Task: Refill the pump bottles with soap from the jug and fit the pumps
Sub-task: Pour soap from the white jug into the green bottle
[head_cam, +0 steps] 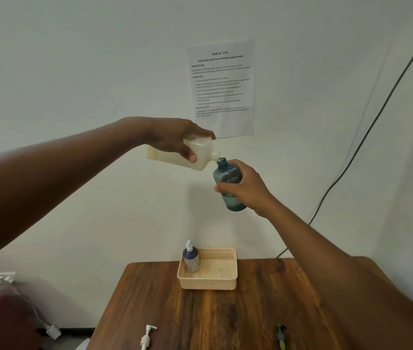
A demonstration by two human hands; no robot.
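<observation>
My left hand [175, 138] grips a pale cream jug [201, 154] tipped on its side, high above the table, its spout right at the open neck of a teal translucent bottle [226, 176]. My right hand [247, 188] holds that bottle round its middle, slightly tilted; a darker band shows in its lower part. A dark blue bottle with a white pump fitted [190, 257] stands in the left corner of a beige basket [225, 281]. A loose white pump [147, 337] lies near the table's front edge, and a green pump [281, 335] lies to its right.
The wooden table [225, 311] stands against a white wall with a printed task sheet [221, 87]. A dark cable [366, 132] runs down the wall on the right. A dark red object, a wall socket and a white plug sit low at the left.
</observation>
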